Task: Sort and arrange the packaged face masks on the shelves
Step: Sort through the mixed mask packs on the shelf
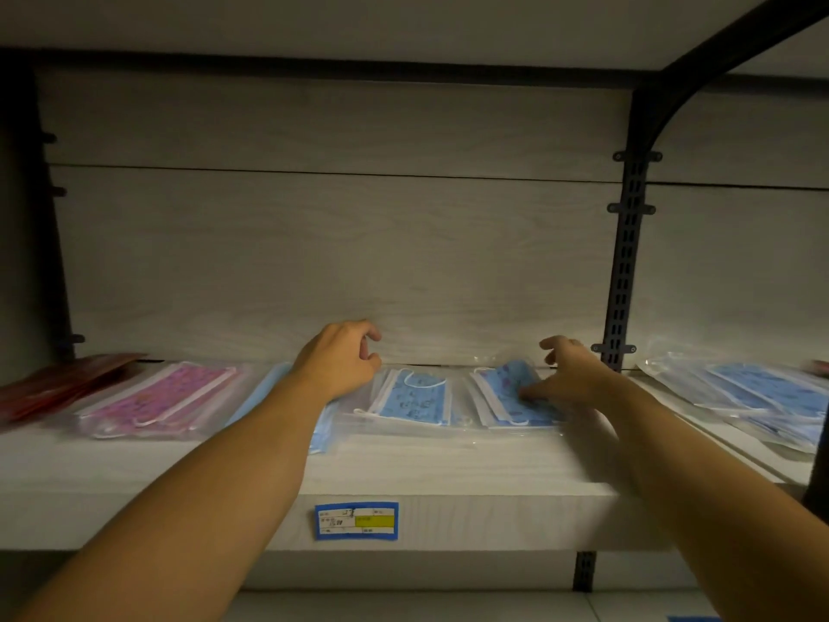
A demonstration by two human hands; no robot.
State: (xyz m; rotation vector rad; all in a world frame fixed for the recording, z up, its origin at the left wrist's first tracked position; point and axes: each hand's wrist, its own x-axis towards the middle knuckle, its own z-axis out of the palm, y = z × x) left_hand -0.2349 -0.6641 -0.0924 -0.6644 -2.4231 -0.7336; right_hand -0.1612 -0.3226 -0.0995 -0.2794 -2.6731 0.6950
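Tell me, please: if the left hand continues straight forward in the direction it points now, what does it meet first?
Most likely the pale wooden back panel of the shelf. The left hand hovers above the mask packs with loosely curled fingers, already near the back edge; nothing seems to lie between them. Depth is unclear from this single view.

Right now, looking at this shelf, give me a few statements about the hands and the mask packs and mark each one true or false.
1. The right hand touches a blue mask pack. True.
2. The left hand holds the pink pack. False: it hovers further right, over blue packs, holding nothing; the pink pack lies untouched.
3. A blue-edged label sits on the shelf front. True.
4. The packs stand upright against the back panel. False: they lie flat.
5. More blue packs lie right of the black upright. True.
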